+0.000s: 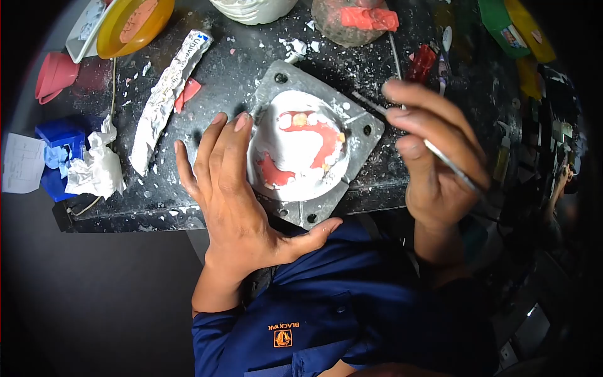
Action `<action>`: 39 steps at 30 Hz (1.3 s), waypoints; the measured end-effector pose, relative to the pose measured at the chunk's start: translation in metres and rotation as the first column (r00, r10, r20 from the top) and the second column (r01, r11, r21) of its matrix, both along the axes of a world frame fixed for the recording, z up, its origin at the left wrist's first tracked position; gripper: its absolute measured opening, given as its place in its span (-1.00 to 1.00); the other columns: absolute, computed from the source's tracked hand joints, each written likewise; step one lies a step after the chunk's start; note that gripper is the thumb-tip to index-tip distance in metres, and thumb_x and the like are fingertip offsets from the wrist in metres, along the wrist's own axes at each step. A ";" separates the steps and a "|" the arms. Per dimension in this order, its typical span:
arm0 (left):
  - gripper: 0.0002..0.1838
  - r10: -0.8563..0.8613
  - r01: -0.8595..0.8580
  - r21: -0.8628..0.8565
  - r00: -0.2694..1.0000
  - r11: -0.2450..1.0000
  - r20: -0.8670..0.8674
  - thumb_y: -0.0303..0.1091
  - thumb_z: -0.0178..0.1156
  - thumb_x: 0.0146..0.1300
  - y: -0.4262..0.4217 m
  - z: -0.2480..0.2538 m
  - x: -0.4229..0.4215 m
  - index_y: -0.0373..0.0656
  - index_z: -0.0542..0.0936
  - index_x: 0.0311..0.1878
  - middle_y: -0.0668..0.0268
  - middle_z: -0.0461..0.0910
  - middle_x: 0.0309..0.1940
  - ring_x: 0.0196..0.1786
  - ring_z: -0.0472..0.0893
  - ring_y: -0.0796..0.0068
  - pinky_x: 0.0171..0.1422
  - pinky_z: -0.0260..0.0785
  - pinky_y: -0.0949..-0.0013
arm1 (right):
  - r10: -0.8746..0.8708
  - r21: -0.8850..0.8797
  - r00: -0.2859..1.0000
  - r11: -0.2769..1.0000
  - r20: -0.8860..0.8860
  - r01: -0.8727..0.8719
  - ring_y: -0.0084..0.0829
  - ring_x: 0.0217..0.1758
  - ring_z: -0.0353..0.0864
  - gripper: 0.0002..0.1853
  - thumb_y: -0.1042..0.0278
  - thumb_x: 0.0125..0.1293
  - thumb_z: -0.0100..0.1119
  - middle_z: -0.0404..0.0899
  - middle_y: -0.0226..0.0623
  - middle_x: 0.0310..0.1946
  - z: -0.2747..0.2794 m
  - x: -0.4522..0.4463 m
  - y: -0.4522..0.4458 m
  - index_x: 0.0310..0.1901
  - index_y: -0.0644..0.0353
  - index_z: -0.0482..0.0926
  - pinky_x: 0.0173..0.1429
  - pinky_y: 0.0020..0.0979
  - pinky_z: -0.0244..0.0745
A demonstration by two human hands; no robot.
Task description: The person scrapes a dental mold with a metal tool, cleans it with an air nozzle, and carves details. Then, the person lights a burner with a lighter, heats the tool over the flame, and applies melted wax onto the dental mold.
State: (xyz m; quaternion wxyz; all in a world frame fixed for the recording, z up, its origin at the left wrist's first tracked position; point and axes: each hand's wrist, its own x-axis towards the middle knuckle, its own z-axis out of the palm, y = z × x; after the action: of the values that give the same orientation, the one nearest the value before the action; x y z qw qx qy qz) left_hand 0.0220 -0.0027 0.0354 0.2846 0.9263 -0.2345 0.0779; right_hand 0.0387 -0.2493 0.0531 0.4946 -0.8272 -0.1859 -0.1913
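Note:
A metal dental flask half [364,135] lies on the bench, filled with white plaster [301,151]. Set in the plaster are pink wax [326,141] and several teeth [301,119] in a curved row; another pink wax piece [276,171] sits at the lower left. My left hand [232,195] rests along the flask's left side, fingers stretched out and thumb reaching toward its near corner. To the right of the flask, my right hand [440,151] pinches a slim metal dental instrument [449,162], its thin tip pointing toward the flask.
Left of the flask lie a crumpled foil-like packet [166,103], a pink cup [56,76], a yellow bowl [160,22] and crumpled tissue [97,164]. Behind stand a white bowl [254,9] and a stone-like lump [342,31] bearing pink wax. White crumbs litter the dark bench.

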 end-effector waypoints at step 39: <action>0.48 -0.130 0.130 -0.008 0.990 0.992 -0.053 0.47 0.52 -0.28 0.011 0.000 0.019 -0.44 0.10 0.52 -0.15 0.39 0.41 0.43 0.50 -0.09 0.68 -0.51 -0.31 | 0.125 0.134 0.986 0.985 -0.114 -0.109 0.01 -0.03 0.78 -0.70 0.29 0.34 0.39 0.76 0.04 -0.24 -0.017 0.011 -0.005 -0.17 0.45 0.70 0.21 0.02 0.67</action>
State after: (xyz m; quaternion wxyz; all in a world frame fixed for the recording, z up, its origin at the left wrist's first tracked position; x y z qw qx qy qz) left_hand 0.0412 0.0086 0.0358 0.2972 0.9102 -0.2863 0.0348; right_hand 0.0496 -0.2541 0.0359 0.5672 -0.7917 -0.1909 -0.1224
